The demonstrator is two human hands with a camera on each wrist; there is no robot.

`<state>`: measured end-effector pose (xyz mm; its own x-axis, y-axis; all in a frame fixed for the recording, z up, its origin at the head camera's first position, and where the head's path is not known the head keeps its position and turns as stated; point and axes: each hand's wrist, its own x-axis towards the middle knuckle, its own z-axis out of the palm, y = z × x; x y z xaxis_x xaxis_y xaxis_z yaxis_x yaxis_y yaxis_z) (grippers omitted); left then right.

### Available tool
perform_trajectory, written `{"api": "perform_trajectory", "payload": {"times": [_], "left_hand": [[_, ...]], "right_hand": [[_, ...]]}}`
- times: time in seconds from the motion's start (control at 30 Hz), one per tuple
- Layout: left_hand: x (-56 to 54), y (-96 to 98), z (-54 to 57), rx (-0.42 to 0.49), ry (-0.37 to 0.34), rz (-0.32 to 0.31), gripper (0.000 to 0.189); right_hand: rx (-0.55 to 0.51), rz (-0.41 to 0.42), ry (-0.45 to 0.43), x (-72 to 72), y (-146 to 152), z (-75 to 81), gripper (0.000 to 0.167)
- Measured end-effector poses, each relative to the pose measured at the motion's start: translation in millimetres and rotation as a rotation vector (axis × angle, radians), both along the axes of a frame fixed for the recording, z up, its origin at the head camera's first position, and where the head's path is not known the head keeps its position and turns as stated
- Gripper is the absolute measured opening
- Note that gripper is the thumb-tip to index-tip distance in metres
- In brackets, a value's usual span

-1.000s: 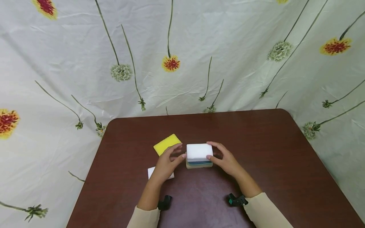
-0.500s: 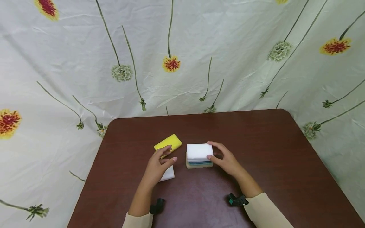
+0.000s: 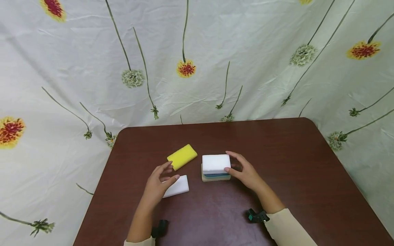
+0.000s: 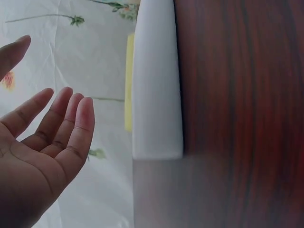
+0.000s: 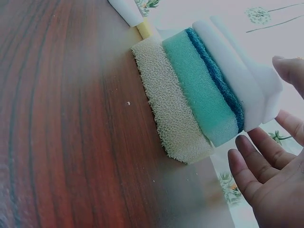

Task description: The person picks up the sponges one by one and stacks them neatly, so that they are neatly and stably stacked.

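Note:
A stack of sponges stands mid-table: a beige porous one (image 5: 173, 102) lowest, a teal one (image 5: 197, 88) with a dark blue scouring layer above it, and white sponges (image 3: 216, 164) on top. My right hand (image 3: 245, 172) is at the stack's right side, thumb and fingers loosely spread around the top white sponge's edge without gripping it. My left hand (image 3: 156, 186) hovers with relaxed fingers over the left end of a loose white sponge (image 3: 179, 186), holding nothing. Behind that lies a yellow sponge (image 3: 182, 157), turned at an angle.
The dark reddish-brown table (image 3: 277, 143) has rounded far corners. A pale flower-printed cloth (image 3: 203, 41) hangs behind it and at both sides. Black straps with camera mounts (image 3: 258, 216) sit on the wrists.
My left hand has moved away from the stack, leftward and toward me, uncovering the yellow sponge and much of the loose white one. The right hand has barely moved; its index finger sits slightly higher.

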<state>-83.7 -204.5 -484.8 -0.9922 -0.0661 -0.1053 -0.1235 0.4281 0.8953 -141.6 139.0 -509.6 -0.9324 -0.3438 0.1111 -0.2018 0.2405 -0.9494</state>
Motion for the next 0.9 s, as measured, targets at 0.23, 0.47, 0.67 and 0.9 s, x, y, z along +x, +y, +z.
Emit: {"api": "perform_trajectory", "payload": {"times": [0.23,0.47,0.67,0.9], "left_hand": [[11.3,-17.6,-4.7,-0.068,-0.054,0.017,0.069],[19.7,-32.0,-9.5,-0.124,-0.085,0.031,0.072],[22.9,-37.7,-10.9,-0.154,-0.145,0.033,0.078],[22.4,-43.5,-17.9,-0.208,-0.193,-0.017,0.084]], "right_hand": [[-0.021,-0.002,0.026,-0.4,1,-2.2,0.064],[-0.012,-0.007,0.018,0.8,2,-2.7,0.065],[-0.003,-0.008,0.016,1.2,2,-2.2,0.067],[-0.006,-0.009,0.026,1.6,2,-2.2,0.065]]}}
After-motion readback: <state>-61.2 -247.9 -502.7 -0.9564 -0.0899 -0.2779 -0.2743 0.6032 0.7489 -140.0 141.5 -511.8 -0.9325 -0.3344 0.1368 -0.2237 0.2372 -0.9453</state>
